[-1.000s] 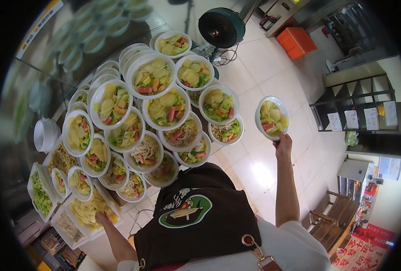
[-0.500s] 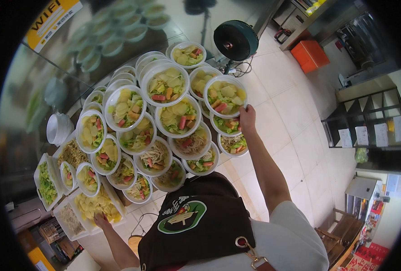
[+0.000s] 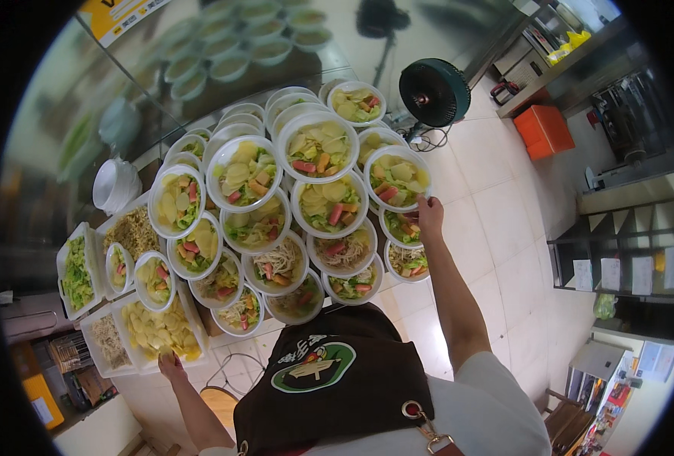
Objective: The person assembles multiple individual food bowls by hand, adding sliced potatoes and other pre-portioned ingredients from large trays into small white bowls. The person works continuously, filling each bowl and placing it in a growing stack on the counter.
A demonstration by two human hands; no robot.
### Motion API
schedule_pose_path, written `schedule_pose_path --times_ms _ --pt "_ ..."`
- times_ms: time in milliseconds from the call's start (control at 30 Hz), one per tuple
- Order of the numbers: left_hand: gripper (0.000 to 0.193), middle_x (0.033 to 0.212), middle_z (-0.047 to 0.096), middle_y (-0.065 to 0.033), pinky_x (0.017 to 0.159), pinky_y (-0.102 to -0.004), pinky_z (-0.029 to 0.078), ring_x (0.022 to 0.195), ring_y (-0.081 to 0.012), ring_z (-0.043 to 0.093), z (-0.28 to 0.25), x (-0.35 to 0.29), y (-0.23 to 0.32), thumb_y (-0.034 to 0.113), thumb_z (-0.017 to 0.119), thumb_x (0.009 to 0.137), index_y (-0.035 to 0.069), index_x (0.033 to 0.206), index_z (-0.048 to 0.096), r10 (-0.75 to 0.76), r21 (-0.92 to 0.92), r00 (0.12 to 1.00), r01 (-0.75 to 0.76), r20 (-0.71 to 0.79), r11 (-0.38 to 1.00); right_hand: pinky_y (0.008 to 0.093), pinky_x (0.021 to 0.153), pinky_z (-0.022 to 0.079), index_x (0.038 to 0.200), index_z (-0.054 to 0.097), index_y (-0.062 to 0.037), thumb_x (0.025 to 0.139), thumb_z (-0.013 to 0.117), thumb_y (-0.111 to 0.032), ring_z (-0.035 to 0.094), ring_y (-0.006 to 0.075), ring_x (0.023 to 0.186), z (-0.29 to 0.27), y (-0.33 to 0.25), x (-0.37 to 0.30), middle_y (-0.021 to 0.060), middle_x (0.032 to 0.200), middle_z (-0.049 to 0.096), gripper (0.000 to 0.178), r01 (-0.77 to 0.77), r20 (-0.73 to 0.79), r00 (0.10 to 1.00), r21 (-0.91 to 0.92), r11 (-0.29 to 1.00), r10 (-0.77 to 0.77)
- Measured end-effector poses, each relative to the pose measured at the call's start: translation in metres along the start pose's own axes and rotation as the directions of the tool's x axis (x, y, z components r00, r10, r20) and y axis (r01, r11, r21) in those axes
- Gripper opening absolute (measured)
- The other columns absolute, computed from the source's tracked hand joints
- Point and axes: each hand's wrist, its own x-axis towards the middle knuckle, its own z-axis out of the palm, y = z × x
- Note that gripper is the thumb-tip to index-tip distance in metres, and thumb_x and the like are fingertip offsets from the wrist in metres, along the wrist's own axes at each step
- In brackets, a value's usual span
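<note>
At the right edge of the stacked bowls, my right hand (image 3: 430, 217) is closed on the rim of a white bowl (image 3: 399, 179) of potato slices, lettuce and pinkish sausage pieces. That bowl rests over others of the same kind. My left hand (image 3: 171, 366) is at the near edge of a white tub of yellow potato slices (image 3: 162, 328), its fingers curled at the rim. Whether they grip the rim or a slice is hidden. A small filled bowl (image 3: 155, 281) stands just beyond, at the tub's far edge.
Several filled bowls (image 3: 319, 144) stand in overlapping tiers. At the left are tubs of lettuce (image 3: 79, 273), noodles (image 3: 133, 226) and pale shreds (image 3: 109, 339), and stacked white bowls (image 3: 117, 186). A dark fan (image 3: 434, 93) stands behind; an orange box (image 3: 544, 131) sits on the floor.
The whole view has shifted, so the bowls appear farther right and mostly lower. My right hand stays on the same bowl's rim. My left hand now appears nearer the tub's near edge.
</note>
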Motion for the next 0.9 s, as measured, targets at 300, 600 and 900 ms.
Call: schedule_pose_path --times_ms 300,600,900 --pt "0.021 0.094 0.058 -0.0054 0.063 -0.0253 0.051 0.082 -0.0176 0.056 -0.032 0.058 -0.006 0.013 0.053 0.084 0.01 0.104 0.055 0.04 -0.166 0.973 -0.002 0.228 0.986 0.0207 0.039 0.039 0.102 0.049 -0.0046 0.091 0.049 -0.026 0.049 0.0103 0.049 -0.036 0.015 -0.022 0.0051 0.073 0.05 0.024 0.092 -0.199 0.976 0.03 0.995 -0.085" --pt "0.035 0.108 0.054 -0.007 0.064 -0.0268 0.052 0.089 -0.0176 0.056 0.019 -0.015 0.0 0.006 0.05 0.084 0.016 0.118 0.049 0.023 0.06 1.0 -0.023 -0.005 0.998 0.0186 0.038 0.032 0.098 0.057 -0.003 0.091 0.049 -0.017 0.042 0.0051 0.044 0.034 -0.009 -0.143 0.0004 0.062 0.051 0.018 0.248 0.389 0.903 -0.124 0.961 -0.183" --pt "0.033 0.111 0.054 -0.0053 0.067 -0.0256 0.051 0.092 -0.0153 0.056 0.011 -0.018 0.013 0.005 0.048 0.085 0.013 0.117 0.049 0.017 -0.276 0.987 0.029 0.161 0.961 0.0249 0.059 0.049 0.117 0.045 -0.0005 0.092 0.048 -0.02 0.062 0.0174 0.071 0.256 0.017 -0.313 0.0118 0.091 0.062 0.032 -0.194 0.854 0.136 -0.473 0.859 0.501"
